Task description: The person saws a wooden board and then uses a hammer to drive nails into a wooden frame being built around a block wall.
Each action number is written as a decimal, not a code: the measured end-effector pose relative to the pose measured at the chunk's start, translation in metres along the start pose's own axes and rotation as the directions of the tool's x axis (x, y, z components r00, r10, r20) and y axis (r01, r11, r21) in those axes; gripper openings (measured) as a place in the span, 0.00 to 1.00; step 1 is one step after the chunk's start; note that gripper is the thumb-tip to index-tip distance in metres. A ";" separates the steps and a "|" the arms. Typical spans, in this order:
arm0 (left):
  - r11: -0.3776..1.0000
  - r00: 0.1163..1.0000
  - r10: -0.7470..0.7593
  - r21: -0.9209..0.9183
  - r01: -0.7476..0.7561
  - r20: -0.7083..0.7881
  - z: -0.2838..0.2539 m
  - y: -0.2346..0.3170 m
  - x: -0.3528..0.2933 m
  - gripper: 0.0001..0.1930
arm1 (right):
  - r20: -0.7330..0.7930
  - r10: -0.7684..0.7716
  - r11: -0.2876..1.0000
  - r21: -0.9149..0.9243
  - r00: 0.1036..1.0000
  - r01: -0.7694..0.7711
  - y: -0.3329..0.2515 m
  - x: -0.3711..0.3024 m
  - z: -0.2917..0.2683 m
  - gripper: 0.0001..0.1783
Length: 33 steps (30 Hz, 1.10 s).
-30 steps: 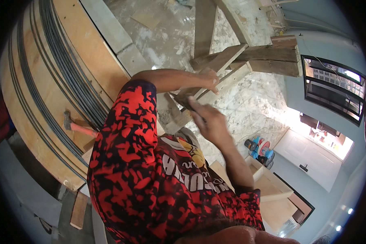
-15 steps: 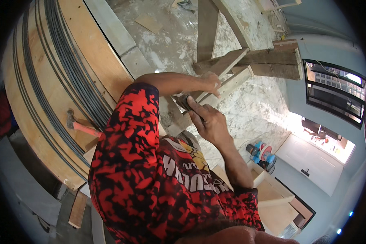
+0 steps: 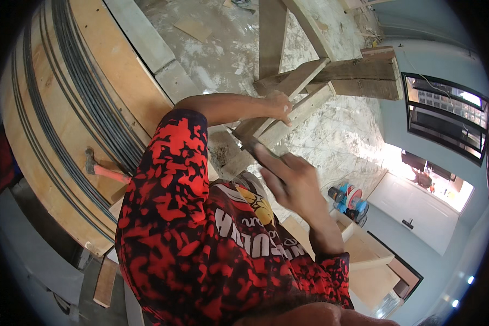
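Two hands are in view, along with one tool, two narrow boards, one hammer, one machine, one door and one window. The left hand (image 3: pixel 280 106) lies bent over the upper board (image 3: pixel 307 79), with a fingertip reaching to the lower board (image 3: pixel 312 103) beside it. The right hand (image 3: pixel 299 182) is closed around the dark tool (image 3: pixel 252 145), whose tip points back toward the boards just below the left hand; its kind is hard to tell, since the fingers hide part of it. The two boards run from near the shirt (image 3: pixel 190 217) up to a thick timber (image 3: pixel 364 73). On the left, a plywood sheet (image 3: pixel 119 70) carries many dark rods (image 3: pixel 95 87), too closely bunched to count, and the red-handled hammer (image 3: pixel 106 170). The left sleeve (image 3: pixel 171 157) blocks part of the rods and sheet. Well to the right are the blue-and-red machine (image 3: pixel 353 198), an open wooden box (image 3: pixel 364 247), the white door (image 3: pixel 413 212) and the black-framed window (image 3: pixel 445 114).
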<state>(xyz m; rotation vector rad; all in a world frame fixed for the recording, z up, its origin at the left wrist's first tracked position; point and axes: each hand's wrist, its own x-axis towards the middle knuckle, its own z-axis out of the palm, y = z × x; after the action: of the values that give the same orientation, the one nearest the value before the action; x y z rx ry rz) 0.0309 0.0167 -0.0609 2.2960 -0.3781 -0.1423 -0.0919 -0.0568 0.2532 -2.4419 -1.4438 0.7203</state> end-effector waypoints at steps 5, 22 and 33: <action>0.991 0.994 -0.106 0.083 0.104 0.015 -0.024 -0.007 -0.013 0.31 | -0.110 -0.079 0.995 0.056 0.991 0.085 0.012 -0.008 -0.035 0.25; 0.998 0.986 -0.025 0.058 0.015 0.166 -0.003 0.027 -0.007 0.31 | -0.217 0.061 0.990 0.141 0.974 -0.031 0.033 0.017 0.064 0.24; 0.998 0.981 -0.021 0.059 0.009 0.194 -0.011 0.027 0.003 0.30 | -0.185 0.071 0.997 0.033 0.980 -0.066 0.033 0.023 0.068 0.24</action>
<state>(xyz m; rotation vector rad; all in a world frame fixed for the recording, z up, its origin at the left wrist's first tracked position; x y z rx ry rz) 0.0303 0.0058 -0.0338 2.3497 -0.4700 -0.3698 -0.0924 -0.0577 0.1744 -2.4744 -1.2774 0.5041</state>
